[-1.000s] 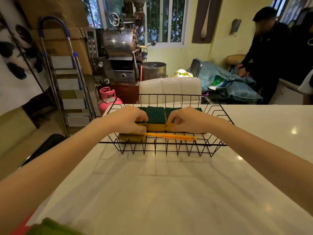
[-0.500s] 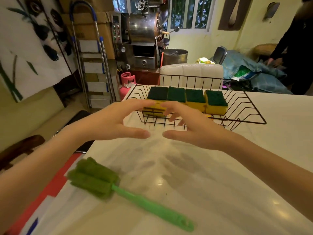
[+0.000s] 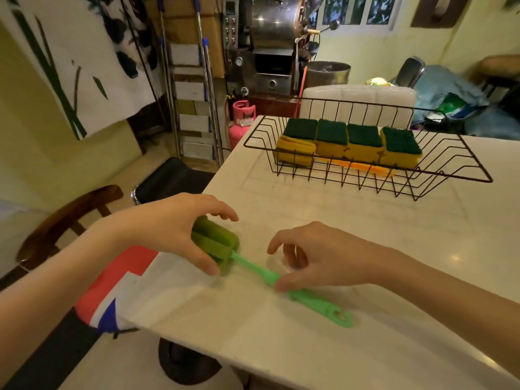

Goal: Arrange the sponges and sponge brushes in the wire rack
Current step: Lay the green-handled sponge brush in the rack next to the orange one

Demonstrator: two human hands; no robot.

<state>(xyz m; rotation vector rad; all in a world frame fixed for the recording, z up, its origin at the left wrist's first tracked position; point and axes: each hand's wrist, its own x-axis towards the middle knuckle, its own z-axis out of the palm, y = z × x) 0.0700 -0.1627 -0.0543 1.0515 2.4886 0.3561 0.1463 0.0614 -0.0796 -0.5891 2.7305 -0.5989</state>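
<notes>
While the green sponge brush [image 3: 225, 250] lies flat on the near left part of the white table [image 3: 309, 347], the left hand [image 3: 180, 229] cups loosely over its sponge head, fingers spread, thumb touching the near side. The right hand [image 3: 318, 257] pinches at the handle, thumb on it, not fully closed. Far right, the wire rack [image 3: 439, 175] has four sponges [image 3: 363, 143] lined up, with an orange brush [image 3: 363, 166] lying in front of them.

The pale, glossy surface [image 3: 309, 347] carried a black wire rack [image 3: 450, 175] toward its far side and a green sponge brush [image 3: 309, 295] lying near the front edge.
</notes>
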